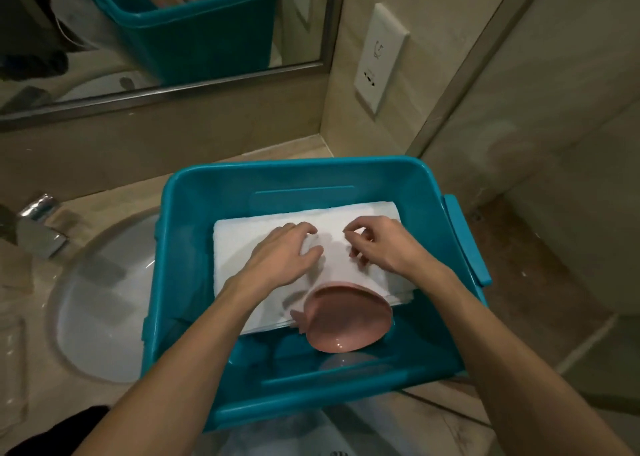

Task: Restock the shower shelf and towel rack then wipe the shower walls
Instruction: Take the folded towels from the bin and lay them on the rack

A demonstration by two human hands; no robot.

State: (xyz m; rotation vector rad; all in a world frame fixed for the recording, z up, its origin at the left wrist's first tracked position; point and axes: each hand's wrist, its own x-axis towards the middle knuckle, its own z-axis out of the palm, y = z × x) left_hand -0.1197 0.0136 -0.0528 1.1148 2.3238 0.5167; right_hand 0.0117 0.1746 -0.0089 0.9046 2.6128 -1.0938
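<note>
Stage: early, by my judgement; the supplies are not yet unpacked, and no shower shelf, towel rack or wiped wall is in view.
Towel point(239, 247): white, folded, lying flat inside the teal bin point(311, 168).
Pink dish point(346, 322): tilted on the towel's near edge, partly over the bin floor.
Left hand point(287, 252): fingers spread and fairly straight, resting on top of the towel, holding nothing.
Right hand point(379, 244): fingers curled down onto the towel, just beside the left hand; whether they have pinched the cloth I cannot tell.
Bin's place: on the tabletop point(114, 206), overlapping the sink point(97, 317).
Left to do: lift out the towel, stock shelf and rack, then wipe the walls.
</note>
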